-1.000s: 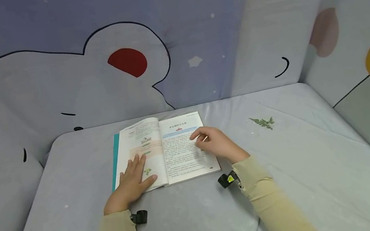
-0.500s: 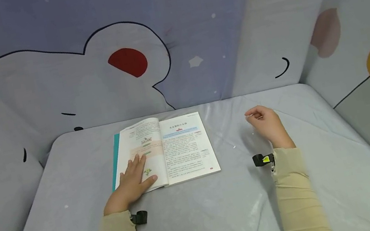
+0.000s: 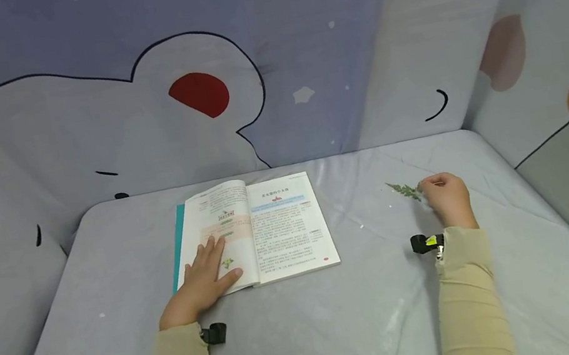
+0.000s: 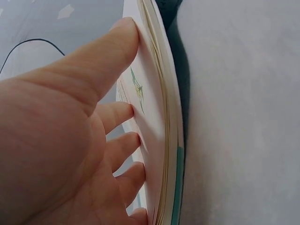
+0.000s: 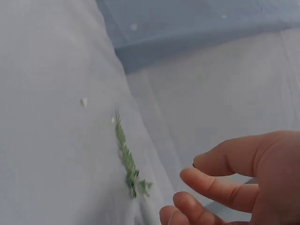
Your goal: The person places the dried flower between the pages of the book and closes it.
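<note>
An open book [image 3: 290, 227] with a teal cover edge lies on the covered table. My left hand [image 3: 202, 281] rests on its left page with fingers spread. In the left wrist view, the thumb [image 4: 124, 40] and fingertips lie against the page, beside a small printed plant picture. A green feathery leaf sprig [image 3: 405, 190] lies right of the book. My right hand [image 3: 447, 199] is at its right end, fingers bent. In the right wrist view, thumb and index fingertips come together beside the sprig [image 5: 126, 161], a tiny dark spot between them; I cannot tell whether they hold anything.
Pale grey cloth [image 3: 313, 337] covers the table. Small white specks lie near the sprig, one speck [image 3: 362, 226] between it and the book. Printed fabric walls [image 3: 309, 59] stand behind and on both sides. A black wrist camera [image 3: 214, 334] sits on the left wrist.
My right hand has moved from over the book's right page rightward to the sprig's right end. The left hand stays on the page, and the book has not moved.
</note>
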A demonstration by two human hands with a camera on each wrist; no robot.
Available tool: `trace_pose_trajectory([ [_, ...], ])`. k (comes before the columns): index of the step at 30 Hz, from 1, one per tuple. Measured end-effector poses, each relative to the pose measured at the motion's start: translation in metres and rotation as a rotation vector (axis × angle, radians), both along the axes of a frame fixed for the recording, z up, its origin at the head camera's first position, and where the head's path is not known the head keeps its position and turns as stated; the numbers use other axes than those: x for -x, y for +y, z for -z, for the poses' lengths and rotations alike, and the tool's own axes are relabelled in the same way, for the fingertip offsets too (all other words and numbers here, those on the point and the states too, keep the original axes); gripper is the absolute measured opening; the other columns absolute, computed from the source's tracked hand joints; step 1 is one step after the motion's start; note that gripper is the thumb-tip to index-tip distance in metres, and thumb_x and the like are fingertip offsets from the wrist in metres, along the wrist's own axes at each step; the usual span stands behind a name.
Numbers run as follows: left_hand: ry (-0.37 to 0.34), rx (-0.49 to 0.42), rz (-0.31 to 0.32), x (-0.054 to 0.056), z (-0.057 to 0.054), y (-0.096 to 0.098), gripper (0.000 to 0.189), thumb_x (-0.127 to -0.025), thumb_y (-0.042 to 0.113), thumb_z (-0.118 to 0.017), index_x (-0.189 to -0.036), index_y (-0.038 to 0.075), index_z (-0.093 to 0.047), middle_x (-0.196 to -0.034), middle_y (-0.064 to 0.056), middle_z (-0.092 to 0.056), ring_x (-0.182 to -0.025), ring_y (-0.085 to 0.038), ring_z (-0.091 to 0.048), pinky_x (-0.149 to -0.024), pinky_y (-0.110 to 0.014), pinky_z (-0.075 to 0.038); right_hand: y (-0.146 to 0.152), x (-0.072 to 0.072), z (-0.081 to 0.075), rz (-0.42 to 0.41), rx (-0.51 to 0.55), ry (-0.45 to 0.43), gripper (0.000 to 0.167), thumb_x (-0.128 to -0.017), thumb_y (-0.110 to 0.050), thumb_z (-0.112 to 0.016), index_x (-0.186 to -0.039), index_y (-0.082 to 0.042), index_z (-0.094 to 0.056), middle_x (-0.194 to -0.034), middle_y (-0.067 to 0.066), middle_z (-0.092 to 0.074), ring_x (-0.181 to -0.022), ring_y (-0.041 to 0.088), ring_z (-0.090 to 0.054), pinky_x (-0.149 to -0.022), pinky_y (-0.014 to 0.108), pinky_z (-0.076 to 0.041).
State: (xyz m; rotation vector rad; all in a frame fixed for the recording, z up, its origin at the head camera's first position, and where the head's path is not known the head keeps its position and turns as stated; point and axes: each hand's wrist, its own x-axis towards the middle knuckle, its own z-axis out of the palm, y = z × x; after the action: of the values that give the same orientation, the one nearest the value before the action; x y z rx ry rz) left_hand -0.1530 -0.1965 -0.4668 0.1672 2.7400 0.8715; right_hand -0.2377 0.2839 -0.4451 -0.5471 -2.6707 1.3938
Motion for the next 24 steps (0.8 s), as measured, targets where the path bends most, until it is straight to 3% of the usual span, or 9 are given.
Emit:
trace_pose_trajectory([
  [5, 0.006, 0.000, 0.002, 0.000, -0.001, 0.000, 0.084, -0.101, 0.041, -0.060, -0.161, 0.001, -0.017, -0.166, -0.028, -0.006, -0.151, -0.051, 0.000, -0.113, -0.076, -0.001, 0.010, 0.002, 0.007, 0.045, 0.039, -0.092, 0.037, -0.098, -0.021, -0.053, -0.124, 0.003, -0.063, -0.074, 0.001, -0.064, -0.058, 0.008, -0.057, -0.057, 0.025, -0.048],
  [9, 0.004, -0.003, -0.002, 0.000, -0.001, 0.000, 0.084, -0.101, 0.040, -0.060, -0.162, 0.001, -0.016, -0.166, -0.028, -0.006, -0.151, -0.051, 0.001, -0.113, -0.076, 0.000, 0.014, 0.004, 0.010, 0.046, 0.070, -0.146, 0.038, -0.099, -0.021, -0.055, -0.127, 0.004, -0.062, -0.072, -0.001, -0.061, -0.061, 0.009, -0.055, -0.056, 0.024, -0.048],
  [15, 0.007, -0.008, -0.002, 0.002, 0.001, -0.001, 0.084, -0.101, 0.039, -0.061, -0.162, 0.001, -0.015, -0.166, -0.028, -0.005, -0.151, -0.051, 0.002, -0.113, -0.076, 0.001, 0.013, 0.006, 0.016, 0.029, -0.027, -0.117, 0.037, -0.095, -0.020, -0.055, -0.119, 0.005, -0.068, -0.084, 0.006, -0.064, -0.079, 0.021, -0.055, -0.067, 0.030, -0.045],
  [19, 0.006, -0.002, 0.002, 0.002, 0.001, -0.001, 0.084, -0.101, 0.040, -0.060, -0.162, 0.002, -0.016, -0.166, -0.028, -0.005, -0.151, -0.051, 0.002, -0.113, -0.076, 0.001, 0.012, 0.006, 0.017, 0.011, -0.050, -0.111, 0.035, -0.095, -0.019, -0.057, -0.117, 0.006, -0.068, -0.105, 0.017, -0.066, -0.094, 0.030, -0.055, -0.073, 0.033, -0.044],
  [22, 0.007, 0.001, 0.004, 0.001, 0.001, -0.001, 0.084, -0.102, 0.041, -0.060, -0.162, 0.002, -0.016, -0.166, -0.028, -0.006, -0.151, -0.051, 0.002, -0.112, -0.077, 0.000, 0.009, 0.006, 0.018, 0.006, -0.059, -0.105, 0.031, -0.095, -0.018, -0.062, -0.113, 0.006, -0.069, -0.113, 0.022, -0.065, -0.096, 0.031, -0.055, -0.074, 0.034, -0.043],
  [24, 0.009, 0.002, 0.000, 0.001, 0.001, -0.001, 0.084, -0.101, 0.041, -0.060, -0.161, 0.001, -0.017, -0.166, -0.028, -0.006, -0.151, -0.051, 0.001, -0.112, -0.077, 0.000, 0.006, 0.007, 0.019, 0.011, -0.078, -0.095, 0.028, -0.094, -0.018, -0.065, -0.109, 0.006, -0.070, -0.110, 0.022, -0.066, -0.093, 0.031, -0.056, -0.072, 0.034, -0.042],
])
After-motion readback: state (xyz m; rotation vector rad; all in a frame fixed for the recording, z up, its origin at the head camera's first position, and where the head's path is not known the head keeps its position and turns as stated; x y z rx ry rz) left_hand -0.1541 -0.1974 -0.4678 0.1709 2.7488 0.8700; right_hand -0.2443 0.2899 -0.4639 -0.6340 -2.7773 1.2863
